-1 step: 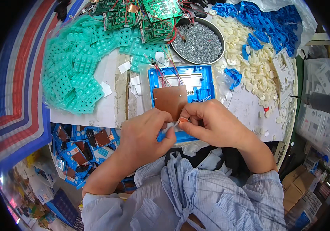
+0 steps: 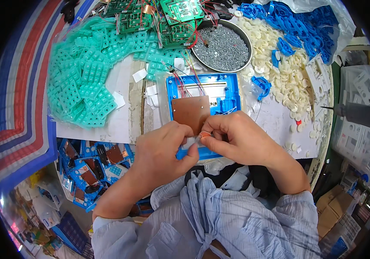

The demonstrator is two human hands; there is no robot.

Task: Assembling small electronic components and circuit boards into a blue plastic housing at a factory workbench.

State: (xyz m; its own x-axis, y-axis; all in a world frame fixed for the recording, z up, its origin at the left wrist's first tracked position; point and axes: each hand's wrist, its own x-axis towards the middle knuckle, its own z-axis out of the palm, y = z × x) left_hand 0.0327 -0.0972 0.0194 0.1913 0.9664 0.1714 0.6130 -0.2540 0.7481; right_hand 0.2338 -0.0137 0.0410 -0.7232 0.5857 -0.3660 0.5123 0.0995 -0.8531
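A blue plastic housing [image 2: 239, 86] lies open in front of me. A brown circuit board [image 2: 189, 108] rests in it, with red and white wires running up from its top. Over the housing's near edge my two hands almost meet. My right hand [image 2: 232, 134] pinches a small orange disc [image 2: 205, 135] with a pale rim between thumb and fingers. My left hand [image 2: 165, 144] is beside it, index finger curled and thumb pointing in. A small whitish piece [image 2: 189, 141] shows between its fingers, partly hidden; I cannot tell what it is.
Turquoise rubber keypads [image 2: 90, 73] pile up at left, green circuit boards [image 2: 176, 32] at the back. A round metal pan [image 2: 221, 47] holds screws. Cream discs [image 2: 288, 82] and blue plastic parts [image 2: 297, 26] lie at right. Several blue housings [image 2: 92, 168] sit below left. A dark tool [image 2: 360, 115] juts in from the right.
The orange disc between my right fingers is tilted very slightly differently. Both hands stay in place, and everything else is unmoved.
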